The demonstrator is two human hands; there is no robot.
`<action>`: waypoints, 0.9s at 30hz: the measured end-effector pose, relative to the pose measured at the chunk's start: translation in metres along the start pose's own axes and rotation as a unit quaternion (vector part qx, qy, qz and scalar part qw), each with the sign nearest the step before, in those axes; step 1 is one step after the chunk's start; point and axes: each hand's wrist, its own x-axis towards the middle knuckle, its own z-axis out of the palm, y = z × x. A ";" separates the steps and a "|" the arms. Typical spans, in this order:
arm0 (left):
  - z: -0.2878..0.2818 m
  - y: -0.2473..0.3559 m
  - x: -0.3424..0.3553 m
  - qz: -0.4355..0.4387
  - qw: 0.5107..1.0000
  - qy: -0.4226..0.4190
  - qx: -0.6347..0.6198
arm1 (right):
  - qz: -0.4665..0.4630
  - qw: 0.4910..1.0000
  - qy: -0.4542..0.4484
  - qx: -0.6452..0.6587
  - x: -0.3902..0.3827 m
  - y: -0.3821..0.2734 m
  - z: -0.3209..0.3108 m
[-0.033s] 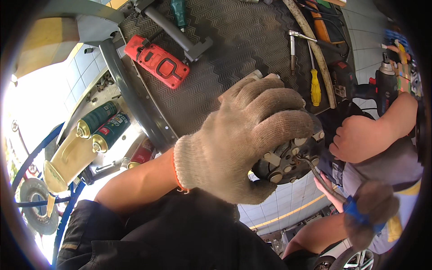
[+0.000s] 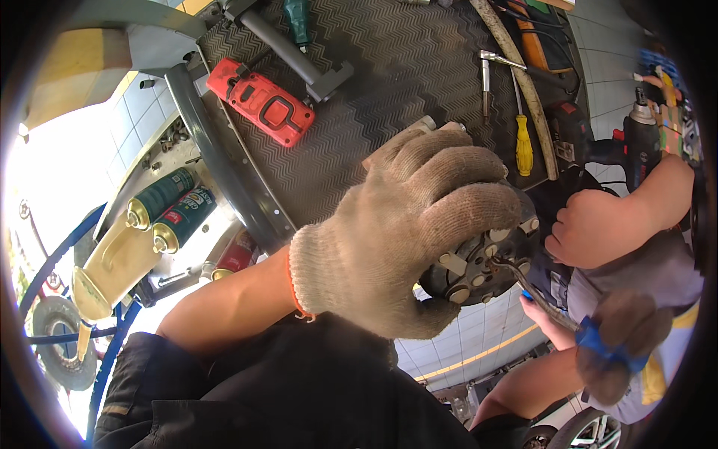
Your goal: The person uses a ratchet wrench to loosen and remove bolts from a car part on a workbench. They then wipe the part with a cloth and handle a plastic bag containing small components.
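My left hand (image 2: 404,224), in a worn beige knit glove, is wrapped over a round black part (image 2: 479,273) with several pale round studs on its face. Its palm and fingers hide much of that part. Blurred at the lower right, my right hand (image 2: 632,348) wears a dark-stained glove and is closed round the blue handle of a bent metal rod tool (image 2: 532,293). The curved tip of that tool reaches the middle of the studded face. Under the left fingers, a metal piece (image 2: 422,126) partly shows at the far side.
Another person's bare fist (image 2: 598,228) is close on the right; bare fingers (image 2: 550,322) show below it. The ridged mat (image 2: 374,67) carries a red device (image 2: 262,101), a yellow screwdriver (image 2: 523,146) and a ratchet (image 2: 488,82). Spray cans (image 2: 183,217) lie left; a cordless driver (image 2: 639,142) is right.
My right hand and the blue handle have shifted slightly right and down. The bare fingers near the rod have moved a little, showing a small blue spot. My left hand keeps its place.
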 end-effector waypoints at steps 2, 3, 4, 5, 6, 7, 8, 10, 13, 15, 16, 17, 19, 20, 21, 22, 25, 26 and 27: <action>0.000 0.001 -0.001 0.001 1.000 -0.002 0.011 | 0.010 1.000 -0.002 0.021 0.002 -0.003 0.000; 0.001 0.001 -0.002 -0.012 1.000 -0.003 0.004 | 0.010 1.000 -0.006 0.023 0.002 -0.004 0.001; 0.002 0.001 -0.002 -0.010 1.000 0.005 0.008 | 0.008 0.999 -0.012 0.030 0.002 -0.003 0.003; 0.004 0.002 -0.003 -0.020 1.000 0.010 0.003 | 0.005 0.999 -0.016 0.036 0.002 -0.002 0.005; 0.007 0.002 -0.003 -0.029 0.999 0.014 -0.003 | 0.000 0.999 -0.020 0.042 0.003 0.001 0.006; 0.009 0.003 -0.003 -0.038 0.999 0.019 -0.009 | -0.004 0.999 -0.025 0.048 0.004 0.004 0.007; 0.012 0.003 -0.003 -0.046 0.999 0.024 -0.015 | -0.009 0.998 -0.031 0.051 0.005 0.008 0.008; 0.012 0.003 -0.004 -0.052 0.998 0.029 -0.021 | -0.015 0.997 -0.044 0.062 0.008 0.014 0.008; 0.009 0.003 -0.005 -0.036 0.999 0.024 -0.004 | -0.006 0.994 -0.067 0.085 0.015 0.018 0.000; 0.008 0.003 -0.005 -0.023 0.999 0.021 0.014 | 0.009 0.992 -0.083 0.099 0.020 0.014 -0.008; 0.007 0.004 -0.005 -0.021 0.999 0.022 0.015 | 0.021 0.991 -0.086 0.101 0.024 0.011 -0.012; 0.009 0.004 -0.004 -0.029 0.999 0.027 0.004 | 0.032 0.989 -0.092 0.108 0.026 0.006 -0.015; 0.012 0.004 -0.003 -0.037 0.999 0.035 -0.009 | 0.093 0.993 -0.022 0.063 0.032 -0.003 -0.018; 0.013 0.004 -0.003 -0.035 0.999 0.038 -0.011 | 0.122 0.992 0.013 0.039 0.035 -0.008 -0.018; 0.014 0.004 -0.003 -0.033 0.998 0.041 -0.018 | 0.138 0.989 -0.011 0.061 0.038 -0.008 -0.019; 0.015 0.004 -0.003 -0.035 0.999 0.039 -0.011 | 0.154 0.984 -0.035 0.081 0.040 -0.010 -0.017; 0.015 0.003 -0.005 -0.044 0.998 0.042 -0.009 | 0.135 0.975 -0.109 0.139 0.043 -0.005 -0.018; 0.014 0.003 -0.006 -0.049 0.998 0.043 -0.010 | 0.124 0.980 -0.087 0.129 0.041 -0.003 -0.019; 0.013 0.003 -0.006 -0.055 0.998 0.043 -0.013 | 0.112 0.984 -0.065 0.121 0.036 -0.003 -0.018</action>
